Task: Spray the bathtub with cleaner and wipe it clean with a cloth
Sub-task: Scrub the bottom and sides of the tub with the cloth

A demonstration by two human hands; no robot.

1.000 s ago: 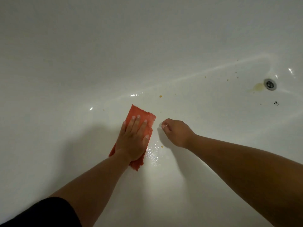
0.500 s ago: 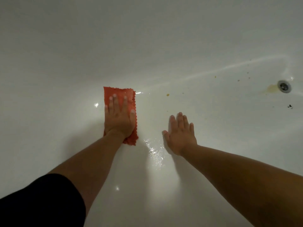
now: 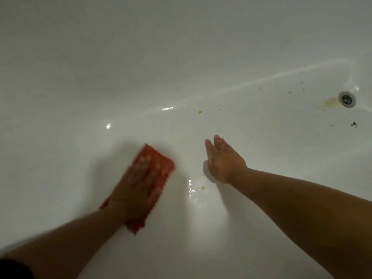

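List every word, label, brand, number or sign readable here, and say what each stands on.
None: no text is readable in this view.
The white bathtub is unmarked. The orange cloth under the left hand is blurred and shows no label. The metal drain is too small to show any marking. The right hand holds nothing.

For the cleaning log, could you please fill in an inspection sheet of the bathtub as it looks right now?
Surface: glossy white bathtub; wet streak on the floor between the hands.
Job's things: orange rectangular cloth flat on the tub floor; no spray bottle seen.
Clutter: small yellow crumbs; yellowish stain beside the round metal drain; black specks.
Grippers: left hand presses flat on the cloth, blurred; right hand open, fingers straight, holds nothing.
Cables: nothing seen.
Surroundings: nothing seen beyond the tub.
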